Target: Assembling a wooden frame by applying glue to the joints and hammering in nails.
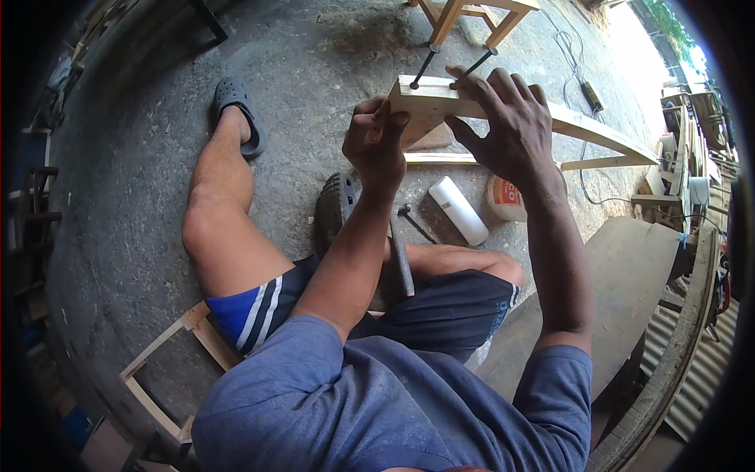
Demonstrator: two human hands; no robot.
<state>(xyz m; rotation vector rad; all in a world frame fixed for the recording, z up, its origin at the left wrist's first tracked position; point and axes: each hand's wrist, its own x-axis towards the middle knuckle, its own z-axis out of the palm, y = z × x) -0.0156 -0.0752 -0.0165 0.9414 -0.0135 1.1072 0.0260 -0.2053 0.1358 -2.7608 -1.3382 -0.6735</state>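
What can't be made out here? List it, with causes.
Head view: pins, too small to tell nails from bolts.
Head view: tub, part of its side behind the right forearm.
Head view: stool, the rest cut off by the upper edge.

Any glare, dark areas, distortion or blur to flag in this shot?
Head view: daylight at the upper right washes out; black vignetting rings the picture, and the left edge is dim; the timber beam at right appears bowed by the fisheye; left hand, right hand and wooden frame look reasonably sharp.
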